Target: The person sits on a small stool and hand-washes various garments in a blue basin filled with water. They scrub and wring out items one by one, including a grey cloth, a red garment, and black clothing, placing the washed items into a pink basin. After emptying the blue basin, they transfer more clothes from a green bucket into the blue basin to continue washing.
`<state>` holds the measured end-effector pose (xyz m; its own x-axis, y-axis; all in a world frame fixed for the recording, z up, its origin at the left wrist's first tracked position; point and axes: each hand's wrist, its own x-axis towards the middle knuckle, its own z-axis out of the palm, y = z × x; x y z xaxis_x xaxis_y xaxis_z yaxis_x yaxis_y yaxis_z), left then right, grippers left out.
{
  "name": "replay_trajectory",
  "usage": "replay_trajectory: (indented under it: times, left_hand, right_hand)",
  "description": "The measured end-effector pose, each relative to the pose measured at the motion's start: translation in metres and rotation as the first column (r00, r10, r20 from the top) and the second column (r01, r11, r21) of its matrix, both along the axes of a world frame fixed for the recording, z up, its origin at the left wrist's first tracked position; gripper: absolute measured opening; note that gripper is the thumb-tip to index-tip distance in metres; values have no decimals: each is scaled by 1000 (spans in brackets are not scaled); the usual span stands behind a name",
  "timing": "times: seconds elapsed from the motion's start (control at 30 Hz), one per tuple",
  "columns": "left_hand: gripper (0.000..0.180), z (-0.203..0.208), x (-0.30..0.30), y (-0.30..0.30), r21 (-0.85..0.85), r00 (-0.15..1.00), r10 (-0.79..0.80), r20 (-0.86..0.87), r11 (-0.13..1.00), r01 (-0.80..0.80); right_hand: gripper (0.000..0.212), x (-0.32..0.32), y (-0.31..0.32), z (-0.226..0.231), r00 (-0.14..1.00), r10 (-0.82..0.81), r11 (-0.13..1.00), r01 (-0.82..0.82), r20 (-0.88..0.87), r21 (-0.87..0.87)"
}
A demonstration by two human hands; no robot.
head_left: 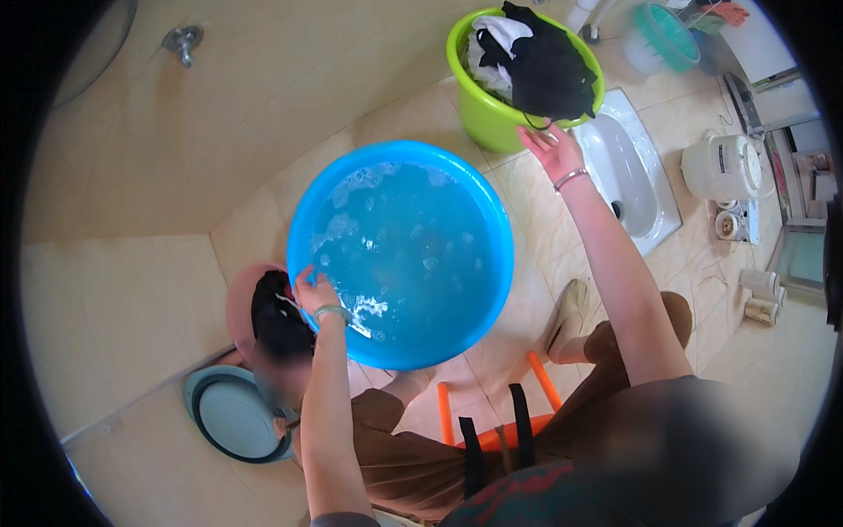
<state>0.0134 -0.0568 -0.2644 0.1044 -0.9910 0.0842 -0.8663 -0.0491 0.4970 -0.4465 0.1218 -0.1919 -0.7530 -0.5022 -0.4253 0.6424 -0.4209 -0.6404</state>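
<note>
A large round blue tub (pixel 299 202) of bluish soapy water stands on the floor in front of me. My left hand (pixel 316 294) is at the tub's left rim, fingers loosely bent and apart, with a bracelet on the wrist. Beside it, black cloth (pixel 270 321) sits in a pink basin (pixel 241 303). Out to the right, my right hand (pixel 559 161) is spread palm up just below the rim of a lime-green bucket (pixel 487 123). Black garments (pixel 551 70) and white cloth (pixel 493 48) heap over that bucket's top; a thin dark loop hangs close to my fingertips.
A white squat toilet (pixel 628 171) is set in the tiled floor right of the bucket. Farther right are a lidded white pail (pixel 724 167) and a teal basket (pixel 669 35). A grey-blue basin (pixel 235 413) leans at lower left. Orange stool legs (pixel 445 413) show between my knees.
</note>
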Motion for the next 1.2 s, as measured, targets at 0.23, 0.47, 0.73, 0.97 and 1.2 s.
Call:
replay_trajectory:
  times: [0.23, 0.47, 0.73, 0.97, 1.2]
  left_hand:
    - [45, -46, 131, 7, 343, 922, 307, -235, 914, -217]
    - [48, -47, 107, 14, 633, 863, 446, -236, 745, -211]
    - [43, -49, 108, 38, 674, 912, 373, -171, 720, -168]
    - [58, -92, 122, 68, 539, 766, 216, -605, 819, 195]
    - [66, -70, 66, 145, 713, 856, 308, -415, 694, 97]
  right_hand:
    - [64, 124, 67, -95, 869, 494, 669, -365, -19, 648]
    - [45, 205, 116, -120, 744, 656, 391, -191, -127, 900]
    - [38, 205, 139, -100, 763, 633, 382, -164, -128, 910]
    - [37, 182, 172, -96, 766, 637, 283, -127, -88, 951]
    - [44, 160, 243, -100, 875, 480, 257, -79, -56, 963]
